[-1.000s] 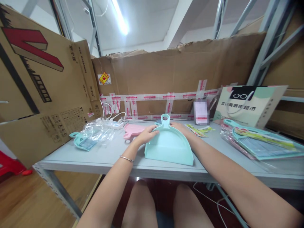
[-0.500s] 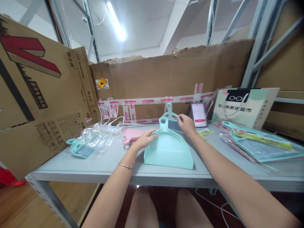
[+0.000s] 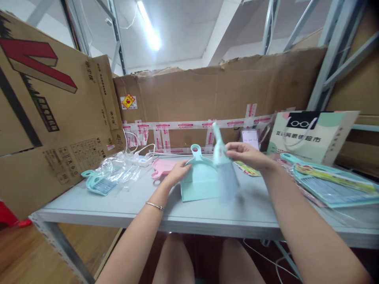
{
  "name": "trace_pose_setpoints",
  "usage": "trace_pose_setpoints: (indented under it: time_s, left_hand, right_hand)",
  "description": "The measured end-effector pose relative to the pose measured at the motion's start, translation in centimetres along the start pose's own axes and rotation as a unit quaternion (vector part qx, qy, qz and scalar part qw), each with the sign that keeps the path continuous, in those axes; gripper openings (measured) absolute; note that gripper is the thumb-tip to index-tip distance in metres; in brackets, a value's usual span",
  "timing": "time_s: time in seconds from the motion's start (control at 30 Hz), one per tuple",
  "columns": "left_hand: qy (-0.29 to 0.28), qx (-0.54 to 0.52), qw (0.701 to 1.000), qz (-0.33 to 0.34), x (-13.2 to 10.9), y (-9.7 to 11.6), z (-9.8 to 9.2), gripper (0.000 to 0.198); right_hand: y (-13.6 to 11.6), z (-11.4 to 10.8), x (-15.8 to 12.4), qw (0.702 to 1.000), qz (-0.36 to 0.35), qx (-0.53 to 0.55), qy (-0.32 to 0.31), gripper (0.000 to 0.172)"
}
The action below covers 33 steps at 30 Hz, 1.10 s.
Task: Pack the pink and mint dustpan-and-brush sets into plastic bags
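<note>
A mint-green dustpan (image 3: pixel 199 181) rests on the grey table, its ring handle pointing away from me. My left hand (image 3: pixel 179 173) grips its left edge, thumb on top. In front of the pan's right side, my right hand (image 3: pixel 245 154) holds a mint-green hand brush (image 3: pixel 220 152) by the side of its head. The brush is tilted with its handle up, and its bluish bristles hang down, smeared by motion. They hide the pan's right part. Left of my left hand lies a pink dustpan (image 3: pixel 162 167), partly covered by that hand.
At the left, another mint brush (image 3: pixel 102 186) lies by crumpled clear plastic (image 3: pixel 124 169) and a white power strip (image 3: pixel 145 159). Wrapped dustpan sets (image 3: pixel 334 183) lie at the right, before a paper bag (image 3: pixel 310 134). A phone (image 3: pixel 250 138) stands behind my right hand. Cardboard (image 3: pixel 183 94) walls the back.
My right hand has brought the brush from behind the dustpan to the front of its right side, turning it edge-on. The dustpan has turned slightly under my left hand.
</note>
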<state>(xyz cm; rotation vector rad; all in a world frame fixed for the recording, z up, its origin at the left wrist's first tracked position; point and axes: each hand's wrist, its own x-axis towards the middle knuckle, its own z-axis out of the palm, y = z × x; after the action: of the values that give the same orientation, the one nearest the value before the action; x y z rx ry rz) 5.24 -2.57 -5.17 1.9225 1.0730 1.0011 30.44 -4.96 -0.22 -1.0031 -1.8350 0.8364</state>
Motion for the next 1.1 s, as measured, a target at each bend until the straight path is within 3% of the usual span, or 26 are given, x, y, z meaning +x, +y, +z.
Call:
trace_pose_setpoints:
  time_s: [0.07, 0.1, 0.23, 0.33, 0.47, 0.57, 0.8, 0.87, 0.93, 1.03, 1.1]
  left_hand:
    - [0.014, -0.003, 1.0, -0.002, 0.0, 0.1, 0.0, 0.031]
    - [0.02, -0.003, 1.0, -0.003, 0.0, 0.2, 0.0, 0.032]
    - [0.039, -0.001, 0.999, 0.001, -0.2, 0.7, 0.0, 0.041]
    - [0.039, -0.001, 0.999, 0.01, -0.3, 1.1, 0.1, 0.047]
    - [0.02, 0.0, 0.999, 0.026, -0.5, 1.5, 0.0, 0.04]
    - [0.002, 0.003, 0.999, 0.035, -0.6, 1.8, 0.0, 0.04]
    - [-0.011, 0.041, 0.998, 0.039, -0.4, 1.5, 0.1, 0.038]
    - [-0.009, 0.039, 0.998, 0.048, -0.4, 1.4, 0.1, 0.038]
    - [-0.015, 0.031, 0.997, 0.063, -0.3, 1.3, 0.2, 0.038]
    - [-0.028, 0.026, 0.996, 0.078, -0.3, 1.3, 0.2, 0.037]
    - [-0.051, 0.025, 0.995, 0.079, -0.4, 1.4, 0.3, 0.035]
  right_hand:
    - [-0.5, 1.6, -0.1, 0.993, 0.032, -0.082, -0.079, 0.029]
    - [-0.7, 2.4, 0.0, 0.986, 0.049, -0.139, -0.081, 0.025]
    - [-0.5, 4.6, 0.7, 0.961, 0.063, -0.266, -0.036, 0.015]
    - [-0.3, 5.3, 0.8, 0.953, 0.029, -0.301, 0.025, 0.015]
    - [0.1, 5.6, 0.8, 0.929, -0.03, -0.357, 0.092, 0.019]
    - [0.4, 5.5, 0.7, 0.914, -0.053, -0.389, 0.105, 0.025]
    - [0.1, 5.5, 0.3, 0.904, -0.009, -0.411, 0.12, 0.021]
    - [0.2, 5.4, 0.4, 0.909, -0.02, -0.394, 0.134, 0.023]
    - [0.4, 5.1, 0.6, 0.934, -0.028, -0.333, 0.13, 0.03]
    - [0.6, 4.9, 0.8, 0.984, 0.027, -0.162, 0.068, 0.034]
    - [0.5, 4.9, 0.8, 0.997, 0.078, -0.027, 0.014, 0.03]
